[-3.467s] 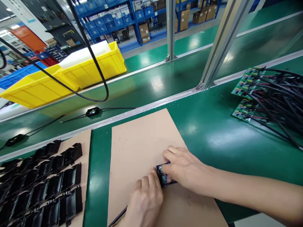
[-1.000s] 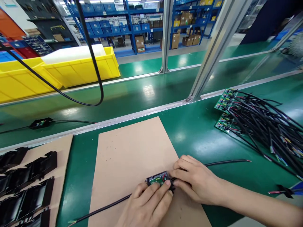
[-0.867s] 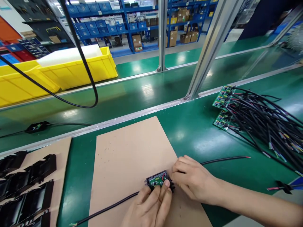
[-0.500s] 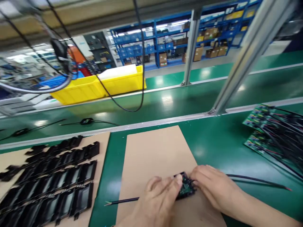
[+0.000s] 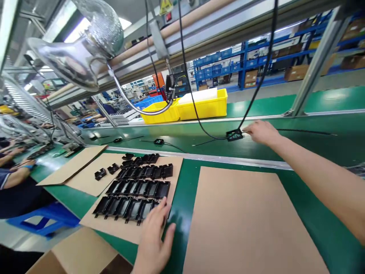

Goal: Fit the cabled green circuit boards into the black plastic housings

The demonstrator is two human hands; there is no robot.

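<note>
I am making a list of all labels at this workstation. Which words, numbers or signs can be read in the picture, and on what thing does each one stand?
No text can be read as it stands.
Yellow triangular warning sign hanging from the overhead rail: symbol and wording too blurred.
White labels on the blue bins on the far shelves: too small.
Cardboard boxes: no legible print.
Black housings by the left hand: no marking visible.

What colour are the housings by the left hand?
Black, all of them. The housings lie in rows on cardboard beside the left hand, head view.
</note>
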